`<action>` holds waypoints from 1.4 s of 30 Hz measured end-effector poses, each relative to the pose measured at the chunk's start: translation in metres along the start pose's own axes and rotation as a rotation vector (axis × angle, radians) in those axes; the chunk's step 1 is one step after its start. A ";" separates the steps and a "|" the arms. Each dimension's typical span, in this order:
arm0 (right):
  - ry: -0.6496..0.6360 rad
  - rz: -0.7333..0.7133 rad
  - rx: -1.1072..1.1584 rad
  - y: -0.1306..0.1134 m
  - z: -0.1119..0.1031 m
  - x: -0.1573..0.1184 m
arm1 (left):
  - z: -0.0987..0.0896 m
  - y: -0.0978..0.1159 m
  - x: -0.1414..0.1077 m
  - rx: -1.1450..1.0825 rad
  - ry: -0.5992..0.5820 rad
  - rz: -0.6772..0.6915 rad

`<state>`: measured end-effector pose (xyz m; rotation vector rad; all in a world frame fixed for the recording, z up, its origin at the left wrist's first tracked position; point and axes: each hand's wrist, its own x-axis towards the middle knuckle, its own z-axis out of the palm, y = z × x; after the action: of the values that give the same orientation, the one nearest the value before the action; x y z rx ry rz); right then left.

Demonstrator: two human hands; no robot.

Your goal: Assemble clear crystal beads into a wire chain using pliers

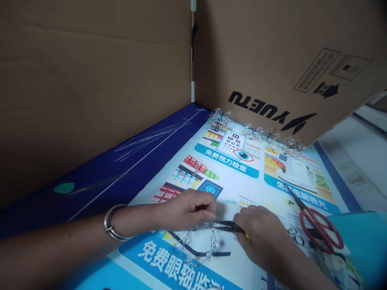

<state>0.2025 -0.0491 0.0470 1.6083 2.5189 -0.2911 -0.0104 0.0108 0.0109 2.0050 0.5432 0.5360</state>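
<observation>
Left hand (pixel 187 209) has its fingers pinched tight on a clear-beaded wire (pixel 193 245), right hand (pixel 256 233) clenches black pliers (pixel 226 226) at those fingertips, red-handled scissors (pixel 320 229) just past the right fingers.

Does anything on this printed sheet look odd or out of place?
Yes. A tangled clump of clear beads on wire lies bunched along the printed sheet's far edge, against the cardboard panel. It looks messy, unlike the strand near the left hand.
</observation>
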 end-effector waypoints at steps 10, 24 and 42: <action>-0.023 -0.022 -0.028 -0.012 -0.002 0.002 | 0.002 0.004 0.000 0.092 0.032 0.066; 0.034 0.045 -0.069 -0.014 0.001 -0.002 | 0.000 0.001 -0.001 0.135 0.008 0.071; 0.014 0.050 -0.085 -0.015 -0.002 0.002 | 0.001 0.004 -0.001 0.146 0.023 0.112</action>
<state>0.1878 -0.0526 0.0500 1.6434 2.4608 -0.1656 -0.0102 0.0078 0.0137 2.1800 0.4981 0.6026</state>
